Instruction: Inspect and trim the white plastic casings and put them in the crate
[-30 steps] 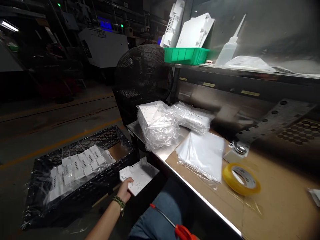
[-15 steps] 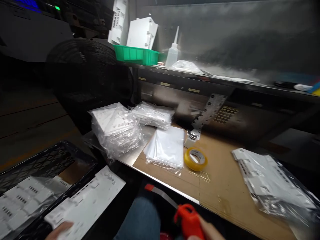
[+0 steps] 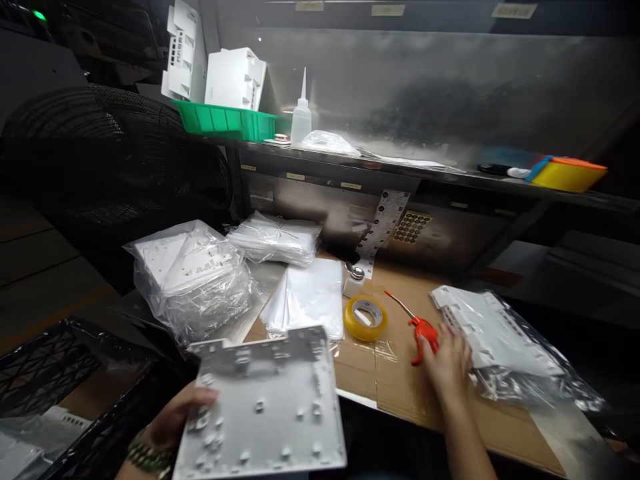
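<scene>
My left hand, with a beaded bracelet at the wrist, grips a white plastic panel by its left edge, thumb on the near face. The panel is tilted up in front of the bench, its face with small posts and clips turned towards me. My right hand is closed around a red air blow gun low over the cardboard-covered bench top. Its thin metal nozzle points up and left. Whether the gun rests on the cardboard I cannot tell. Just right of this hand lie bagged white panels.
A roll of yellow tape and a stack of clear bags lie on the bench. Wrapped panels are piled at the left. A black crate stands lower left. The shelf holds a green tray and a squeeze bottle.
The left hand has lifted the panel from beside the crate to in front of the bench. The right hand has carried the air blow gun up and right over the cardboard. The view has shifted right.
</scene>
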{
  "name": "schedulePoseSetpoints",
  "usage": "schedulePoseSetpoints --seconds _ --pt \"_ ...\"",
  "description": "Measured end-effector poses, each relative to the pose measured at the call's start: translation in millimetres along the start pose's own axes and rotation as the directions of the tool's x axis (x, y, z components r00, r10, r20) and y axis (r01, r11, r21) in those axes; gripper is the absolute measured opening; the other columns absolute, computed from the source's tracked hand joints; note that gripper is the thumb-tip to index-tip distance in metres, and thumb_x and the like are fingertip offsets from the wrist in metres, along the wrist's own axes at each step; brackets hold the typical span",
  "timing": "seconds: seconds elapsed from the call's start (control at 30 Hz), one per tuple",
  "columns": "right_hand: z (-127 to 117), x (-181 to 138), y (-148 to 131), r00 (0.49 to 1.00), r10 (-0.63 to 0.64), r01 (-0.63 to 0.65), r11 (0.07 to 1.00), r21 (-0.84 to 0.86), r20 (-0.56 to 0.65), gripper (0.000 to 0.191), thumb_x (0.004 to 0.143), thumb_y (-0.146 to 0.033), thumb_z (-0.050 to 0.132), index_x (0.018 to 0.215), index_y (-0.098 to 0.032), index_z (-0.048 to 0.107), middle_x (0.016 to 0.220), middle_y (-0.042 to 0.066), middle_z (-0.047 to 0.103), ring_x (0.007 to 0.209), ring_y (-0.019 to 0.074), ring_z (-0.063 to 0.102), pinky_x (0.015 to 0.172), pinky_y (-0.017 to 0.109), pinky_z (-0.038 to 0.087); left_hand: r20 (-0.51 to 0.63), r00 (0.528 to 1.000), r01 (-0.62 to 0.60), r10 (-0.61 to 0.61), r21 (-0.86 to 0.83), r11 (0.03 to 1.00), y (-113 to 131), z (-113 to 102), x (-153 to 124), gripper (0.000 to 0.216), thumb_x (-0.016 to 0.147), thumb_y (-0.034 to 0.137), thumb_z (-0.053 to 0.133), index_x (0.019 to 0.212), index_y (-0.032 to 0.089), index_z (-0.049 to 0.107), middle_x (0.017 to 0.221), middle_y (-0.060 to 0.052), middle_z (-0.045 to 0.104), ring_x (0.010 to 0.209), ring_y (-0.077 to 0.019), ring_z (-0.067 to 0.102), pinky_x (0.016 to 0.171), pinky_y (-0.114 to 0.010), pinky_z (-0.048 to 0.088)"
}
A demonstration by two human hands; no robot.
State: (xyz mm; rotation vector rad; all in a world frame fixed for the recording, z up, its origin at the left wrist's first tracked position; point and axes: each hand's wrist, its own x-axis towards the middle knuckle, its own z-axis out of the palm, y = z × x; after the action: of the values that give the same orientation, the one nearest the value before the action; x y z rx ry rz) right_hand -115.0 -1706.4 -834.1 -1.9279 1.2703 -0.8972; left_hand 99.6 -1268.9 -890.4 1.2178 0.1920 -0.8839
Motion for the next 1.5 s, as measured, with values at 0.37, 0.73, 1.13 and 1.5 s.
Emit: schedulePoseSetpoints --seconds 0.37,0.73,1.13,1.5 --pt "-16.5 -104.4 24.6 0.682 0.305 -0.729 0.352 0.587 0.664 0.078 0.077 -0.065 0.078 0.137 -0.017 0.062 0.119 0.015 0.077 0.115 0.036 0.071 0.099 0.051 0.057 0.707 0.696 -0.571 0.125 0.44 0.693 50.5 197.4 66.0 0.028 0.088 0.043 0.069 0.103 0.019 0.074 0.106 -0.009 0.072 0.107 -0.0323 0.064 0.101 -0.042 0.047" --pt "-58.1 -94.2 19.7 0.788 0.434 -0.573 0.258 0.778 0.436 0.08 0.086 -0.063 0.07 0.151 -0.022 0.049 0.142 0.009 0.066 0.134 0.0304 0.06 0.108 0.045 0.055 0.765 0.627 -0.771 0.145 0.637 -0.023 75.3 144.3 134.8 0.049 0.056 0.058 0.093 0.081 0.026 0.066 0.079 -0.003 0.061 0.079 -0.0278 0.056 0.085 -0.034 0.042" --pt "-56.7 -96.9 31.5 0.781 0.491 -0.569 0.306 0.763 0.385 0.079 0.083 -0.06 0.075 0.15 -0.026 0.051 0.142 0.007 0.066 0.13 0.0325 0.063 0.104 0.045 0.059 0.715 0.636 -0.723 0.292 0.684 -0.098 71.6 109.0 122.8 0.015 0.099 0.038 0.049 0.101 0.026 0.057 0.1 -0.007 0.077 0.087 -0.0269 0.069 0.081 -0.035 0.044" --pt "-56.2 -95.2 55.4 0.728 0.541 -0.656 0.375 0.655 0.42 0.091 0.078 -0.071 0.073 0.153 -0.026 0.047 0.137 0.01 0.069 0.123 0.0359 0.067 0.097 0.047 0.062 0.632 0.657 -0.714 0.411 0.697 0.067 49.8 108.6 119.0 0.017 0.085 0.039 0.074 0.096 0.028 0.069 0.093 -0.007 0.077 0.088 -0.028 0.069 0.087 -0.035 0.047"
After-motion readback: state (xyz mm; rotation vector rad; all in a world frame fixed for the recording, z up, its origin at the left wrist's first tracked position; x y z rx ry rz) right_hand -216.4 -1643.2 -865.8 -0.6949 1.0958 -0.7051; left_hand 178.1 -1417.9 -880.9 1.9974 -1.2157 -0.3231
